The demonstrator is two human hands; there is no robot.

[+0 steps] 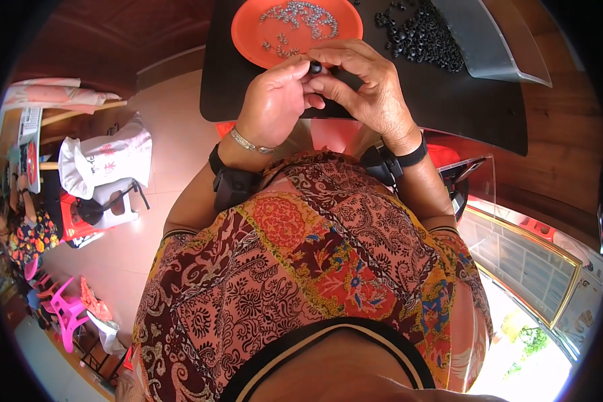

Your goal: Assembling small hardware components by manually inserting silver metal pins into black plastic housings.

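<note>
A small black rounded piece (315, 68) sits at the fingertips of both hands, just in front of the orange plate. My left hand (273, 100) is closed on it in a pinch, palm turned partly up. My right hand (368, 87) meets it from the other side, with thumb and forefinger bent around the piece. Whatever lies behind the right fingers is hidden. Small silver metal parts (301, 19) lie scattered in the orange plate (248, 50). Many small black pieces (425, 40) are heaped to the right.
The black table (489, 110) carries the plate, the heap and a grey translucent tray (479, 47) tipped beside the black pieces. On the left stand a white sack (107, 157) and a pink plastic chair (68, 309). Another person in a flowered top (33, 234) is at the far left.
</note>
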